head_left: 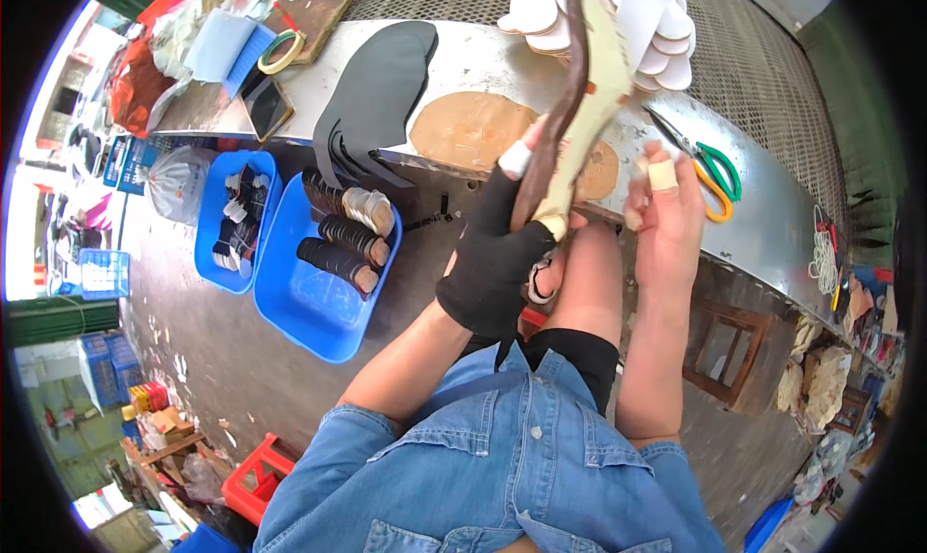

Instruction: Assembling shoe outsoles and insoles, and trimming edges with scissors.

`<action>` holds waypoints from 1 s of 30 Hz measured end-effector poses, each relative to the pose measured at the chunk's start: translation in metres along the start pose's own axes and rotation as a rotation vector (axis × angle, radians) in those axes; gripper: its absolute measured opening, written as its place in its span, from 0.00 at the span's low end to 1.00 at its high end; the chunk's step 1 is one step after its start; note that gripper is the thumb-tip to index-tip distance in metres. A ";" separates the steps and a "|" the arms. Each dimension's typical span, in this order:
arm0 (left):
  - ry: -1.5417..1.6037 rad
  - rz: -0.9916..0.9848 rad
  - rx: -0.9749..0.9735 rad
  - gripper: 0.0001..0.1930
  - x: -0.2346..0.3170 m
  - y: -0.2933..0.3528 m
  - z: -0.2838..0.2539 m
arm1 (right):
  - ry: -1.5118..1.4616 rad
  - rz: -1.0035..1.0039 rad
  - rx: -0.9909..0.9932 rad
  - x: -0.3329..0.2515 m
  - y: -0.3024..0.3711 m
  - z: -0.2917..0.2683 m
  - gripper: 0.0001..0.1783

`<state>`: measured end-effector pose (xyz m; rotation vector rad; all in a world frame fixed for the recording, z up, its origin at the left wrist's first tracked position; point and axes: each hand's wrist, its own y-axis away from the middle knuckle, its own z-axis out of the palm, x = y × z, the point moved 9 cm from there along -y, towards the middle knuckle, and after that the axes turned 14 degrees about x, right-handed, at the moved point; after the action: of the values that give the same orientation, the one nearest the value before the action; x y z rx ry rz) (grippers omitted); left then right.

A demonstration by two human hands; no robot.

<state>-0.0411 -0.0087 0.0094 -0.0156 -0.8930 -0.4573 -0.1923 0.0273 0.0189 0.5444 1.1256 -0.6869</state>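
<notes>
My left hand (497, 263), in a black fingerless glove, grips the near end of a long, curved shoe sole (596, 89). One face is cream and the edge is dark brown; its far end rises over the bench, slightly blurred. White tape wraps a fingertip of that hand. To the right of the sole, my right hand (666, 205) is raised with its fingers loosely bent, nothing visible in them, and tape round one finger. Beneath the sole lies a tan oval pad (473, 126) on the metal bench (463, 56). Scissors (700, 162) with green and orange handles lie nearest my right hand.
White sole-shaped pieces (666, 46) are piled at the bench's back. Dark grey sheets (377, 85), a phone (266, 104) and a tape roll (282, 53) lie left. Two blue tubs (323, 311) hold stacked dark pieces. A red stool (261, 476) stands lower left.
</notes>
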 end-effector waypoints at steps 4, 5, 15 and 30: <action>0.076 -0.111 -0.055 0.28 -0.010 -0.001 0.006 | -0.016 0.108 -0.130 0.005 -0.001 0.017 0.16; 0.132 -0.183 -0.064 0.26 -0.012 -0.001 0.006 | -0.130 0.046 -0.153 0.001 -0.004 0.022 0.17; -1.055 0.902 0.018 0.20 0.069 0.005 0.028 | 0.025 -0.179 -0.081 -0.029 0.004 0.018 0.15; -0.700 0.498 -0.145 0.08 0.050 -0.008 0.031 | -0.109 -0.097 -0.015 -0.021 0.000 0.002 0.16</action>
<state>-0.0408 -0.0282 0.0657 -0.5474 -1.4867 -0.0332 -0.1963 0.0301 0.0392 0.4364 1.0595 -0.7826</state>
